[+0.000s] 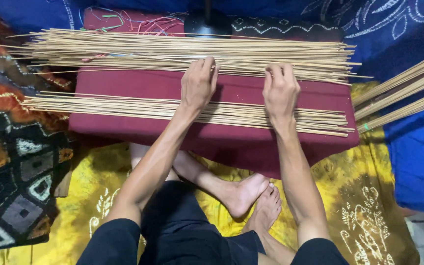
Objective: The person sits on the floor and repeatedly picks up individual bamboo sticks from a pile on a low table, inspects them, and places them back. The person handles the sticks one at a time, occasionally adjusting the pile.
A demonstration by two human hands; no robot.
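1. Head view, hands: left hand (198, 84) lies palm-down, fingers together and flat, fingertips touching the near edge of the far heap of thin pale bamboo sticks (182, 51). It grips nothing. Right hand (280, 89) is the same: flat, fingers loosely closed, tips on that heap's edge, wrist resting over the near row of thin pale bamboo sticks (172, 109).
2. Where the sticks are: both heaps lie lengthwise across the low maroon cloth-covered table (251, 142), far heap at the back edge, near row toward the person, with a bare maroon strip between them.
3. Risk, as a judgement: stick ends overhang the table on both sides, so a sideways push could tip them off onto the yellow patterned cloth (369, 196).
4. Risk: forearms cross the near row, so pulling back could drag or scatter it, or mix the two heaps.
5. Risk: thin sticks under pressed palms could snap or splinter.
6. Another bundle of thicker pale sticks (403, 95) lies at right, apart from the table; a stray elbow could knock it.
7. Packages, labels, signs: none visible. Only a black round stand base (207, 24) at top centre, coloured threads beside it, and blue patterned cloth (408, 34) behind.
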